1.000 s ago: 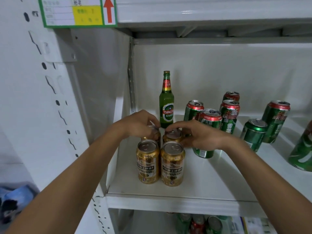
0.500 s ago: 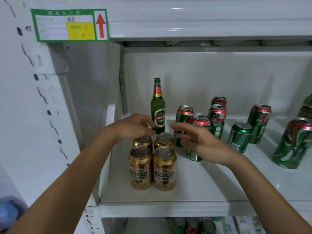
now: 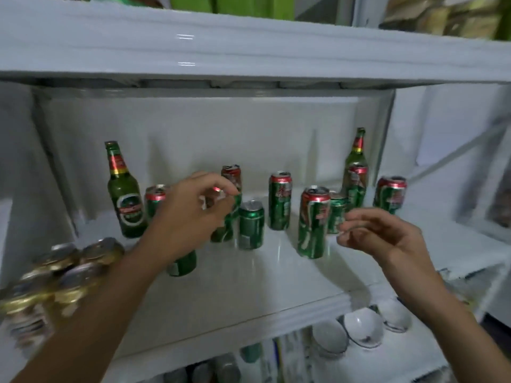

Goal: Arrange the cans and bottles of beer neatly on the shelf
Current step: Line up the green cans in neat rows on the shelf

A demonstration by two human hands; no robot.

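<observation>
Two green bottles [image 3: 125, 200], four gold cans [image 3: 69, 275], nine green cans [image 3: 279, 201], three white bowls [image 3: 362, 330]

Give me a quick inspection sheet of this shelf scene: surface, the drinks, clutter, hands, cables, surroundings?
Surface: white shelf board, glossy, bare along its front.
Job's things: four gold cans packed together at front left; green-and-red cans standing scattered, unaligned; one short all-green can; one green glass bottle at back left, a second green bottle at back right.
Clutter: nothing seen.
Hands: left hand reaches among the cans with fingers curled, contact blurred; right hand hovers loosely curled, holding nothing.
Cables: nothing seen.
Surroundings: white bowls and more cans on the shelf below; green packaging on the shelf above.
</observation>
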